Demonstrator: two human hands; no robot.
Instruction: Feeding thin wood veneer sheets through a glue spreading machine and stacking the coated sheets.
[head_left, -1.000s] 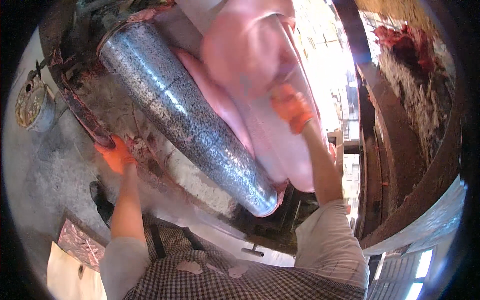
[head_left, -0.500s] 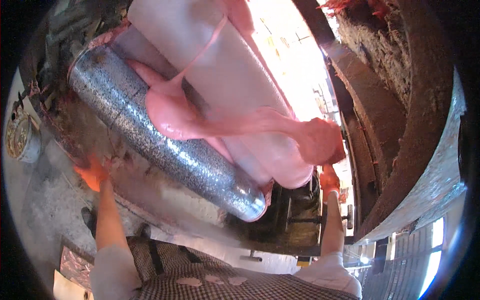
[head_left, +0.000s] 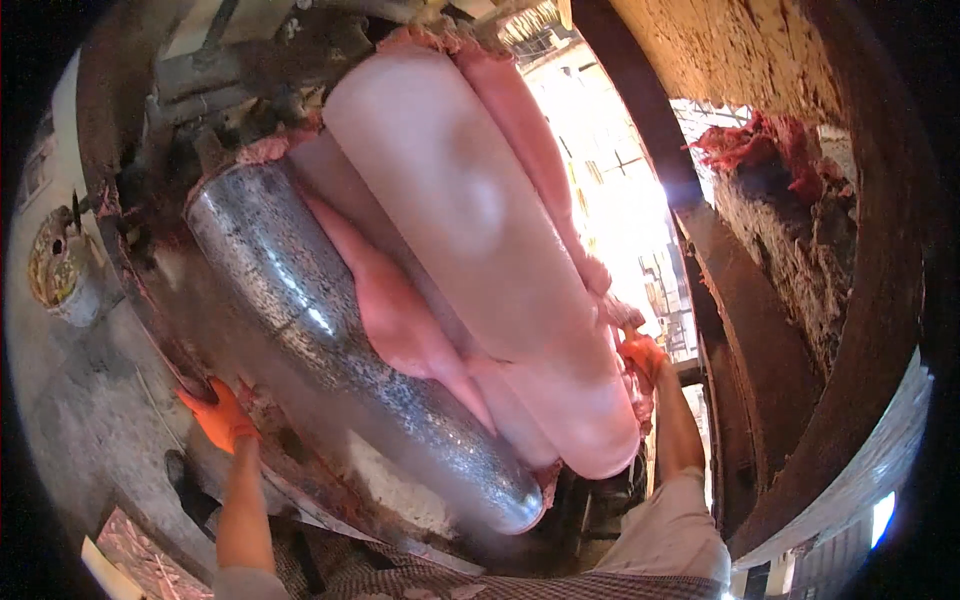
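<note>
A speckled silver roller (head_left: pixel 300 290) is lying slantwise in the machine. To the right of the silver roller, a larger roller (head_left: pixel 450 190) is wearing a smooth coat of pink compound (head_left: pixel 385 310), which is also bulging in the gap between the two and lapping onto the silver surface. Left of the silver roller, the left hand (head_left: pixel 222 412), gloved in orange, is curling its fingers over the dark metal rim (head_left: pixel 165 335). Well to the right of the silver roller, the right hand (head_left: pixel 645 358), also in an orange glove, is bending its fingers beside ragged pink material at the coated roller's edge; what they are pinching, I cannot tell. Farther left of the silver roller, a pale bucket (head_left: pixel 80 303) is standing, seemingly holding a yellowish-brown, crusted substance, though the rim's blur is hiding detail.
</note>
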